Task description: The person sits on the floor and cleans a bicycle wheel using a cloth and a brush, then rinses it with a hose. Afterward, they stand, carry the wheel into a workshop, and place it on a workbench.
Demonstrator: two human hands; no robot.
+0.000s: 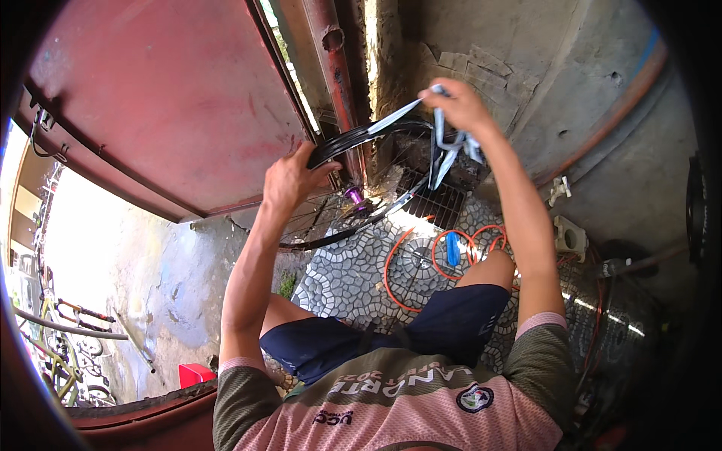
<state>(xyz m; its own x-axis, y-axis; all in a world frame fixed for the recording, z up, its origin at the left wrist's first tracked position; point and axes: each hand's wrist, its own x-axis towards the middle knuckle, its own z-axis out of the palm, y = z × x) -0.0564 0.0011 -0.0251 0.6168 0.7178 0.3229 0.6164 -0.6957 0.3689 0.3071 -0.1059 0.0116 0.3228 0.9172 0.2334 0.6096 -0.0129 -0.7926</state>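
Note:
A bicycle wheel with a black rim (347,233) and a purple hub (353,195) stands in front of me, tilted. My left hand (289,180) is closed around the rim's near left side, thumb on the inner edge. From the rim's top a pale bluish-white strip of tape (397,116) stretches up to my right hand (457,107). Its fingers are pinched on the strip, above and right of the wheel. Loose loops of the strip dangle below that hand, beside the far right of the rim. The spokes are thin and partly hidden.
A red metal door (173,98) stands on the left, a concrete wall (602,98) on the right. An orange hose (391,282) coils on the pebble-patterned floor around a blue object (453,248). A drain grate (436,207) lies behind the wheel. Bicycles (68,361) are at far left.

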